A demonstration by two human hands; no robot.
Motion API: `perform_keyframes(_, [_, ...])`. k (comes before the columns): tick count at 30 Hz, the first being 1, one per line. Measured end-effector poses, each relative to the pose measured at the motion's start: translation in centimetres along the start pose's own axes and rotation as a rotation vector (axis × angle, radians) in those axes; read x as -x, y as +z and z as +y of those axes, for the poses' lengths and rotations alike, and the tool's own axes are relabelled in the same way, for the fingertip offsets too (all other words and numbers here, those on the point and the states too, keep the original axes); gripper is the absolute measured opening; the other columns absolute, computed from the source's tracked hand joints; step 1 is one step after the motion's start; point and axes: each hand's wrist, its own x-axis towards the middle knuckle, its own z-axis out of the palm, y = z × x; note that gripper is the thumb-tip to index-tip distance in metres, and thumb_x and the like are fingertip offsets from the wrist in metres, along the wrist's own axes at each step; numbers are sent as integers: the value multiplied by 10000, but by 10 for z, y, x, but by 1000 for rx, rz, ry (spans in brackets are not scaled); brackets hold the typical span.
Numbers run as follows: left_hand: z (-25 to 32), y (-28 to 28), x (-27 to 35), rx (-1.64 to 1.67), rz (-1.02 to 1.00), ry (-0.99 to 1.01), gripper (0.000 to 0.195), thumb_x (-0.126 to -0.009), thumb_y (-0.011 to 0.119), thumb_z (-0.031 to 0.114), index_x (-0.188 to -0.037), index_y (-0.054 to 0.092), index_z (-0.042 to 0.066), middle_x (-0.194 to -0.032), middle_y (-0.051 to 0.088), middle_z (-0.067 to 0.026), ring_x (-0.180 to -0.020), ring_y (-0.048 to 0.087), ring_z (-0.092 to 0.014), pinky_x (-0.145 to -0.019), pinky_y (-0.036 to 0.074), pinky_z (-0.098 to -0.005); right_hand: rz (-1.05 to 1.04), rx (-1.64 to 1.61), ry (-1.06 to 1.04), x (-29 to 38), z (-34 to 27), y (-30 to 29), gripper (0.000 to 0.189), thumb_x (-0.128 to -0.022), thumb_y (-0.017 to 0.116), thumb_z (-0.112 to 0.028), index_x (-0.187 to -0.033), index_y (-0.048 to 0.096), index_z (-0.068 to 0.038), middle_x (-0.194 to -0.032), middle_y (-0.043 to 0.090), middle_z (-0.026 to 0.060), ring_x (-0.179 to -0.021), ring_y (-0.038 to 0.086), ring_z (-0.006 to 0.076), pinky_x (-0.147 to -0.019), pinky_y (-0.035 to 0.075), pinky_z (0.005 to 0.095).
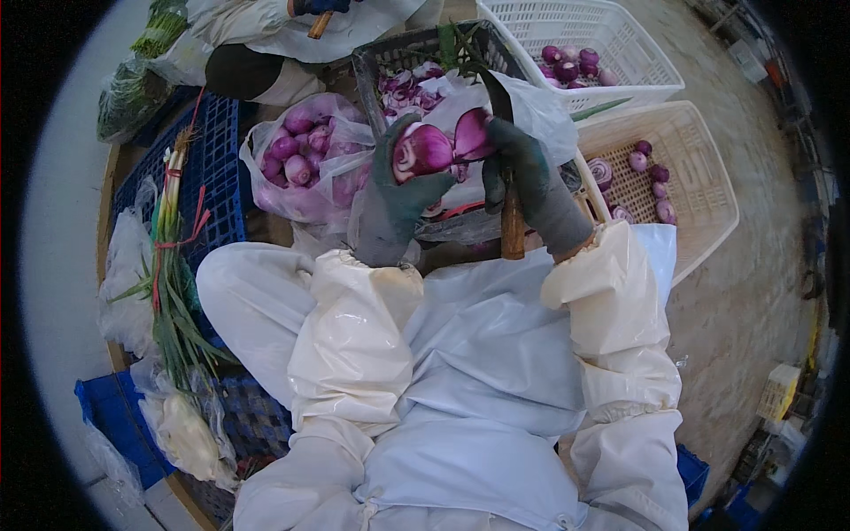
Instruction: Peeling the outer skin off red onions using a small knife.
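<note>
My left hand (396,199), in a grey-green glove, grips a large red onion (425,151) that is partly peeled. A wooden-handled knife (512,226) is in my right hand (528,166), its dark blade pointing away from me. Between the thumb and fingers of that same gloved hand a curved purple layer of onion skin (472,135) is pinched. This layer stands out from the onion's right side and seems to touch it still. Below and beyond both hands, a dark plastic crate (364,79) holds purple onion peels (413,89) and a crumpled clear plastic bag (541,109).
Left of the crate stands a plastic bag of red onions (299,156). A white crate (624,40) and a beige crate (707,172) at right hold onions. Tied green onions (174,265) lie on blue crates (216,152). Across from me, another person's gloved hand (322,5) holds a wooden handle.
</note>
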Motion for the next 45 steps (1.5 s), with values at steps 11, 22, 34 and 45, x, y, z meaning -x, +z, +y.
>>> perform_keyframes(11, [-11,-2,18,572,103,-126,524,-858,643,306,-1255,451,23,-1120,580,-168,-971,617,-272,-795,563,-356,564,-210,-488,18,-46,-72,518,-879,522,-521,-1130,549,-69,-982,671,155,-450,507,119,-421,447,246])
perform_keyframes(22, [24,1,3,101,-92,-26,773,-720,771,129,-1371,365,35,-1286,486,-117,-1173,486,-215,-973,427,-331,536,-29,-472,21,-16,-87,500,-906,516,-395,-1256,512,-38,-1051,662,92,-524,501,83,-495,444,212])
perform_keyframes(34, [25,7,2,306,28,-236,680,-740,762,213,-1286,424,-11,-1189,534,-135,-1074,544,-223,-947,442,-322,358,367,-172,-1,2,26,324,-847,662,-241,-1064,639,-1,-757,648,36,-436,522,79,-381,402,221])
perform_keyframes(45, [-17,-1,4,-111,125,-126,597,-653,807,330,-1082,535,16,-1059,577,-127,-929,581,-201,-790,491,-332,447,678,-479,-22,71,36,175,-852,605,-157,-977,622,-35,-781,618,-20,-672,530,50,-568,439,208])
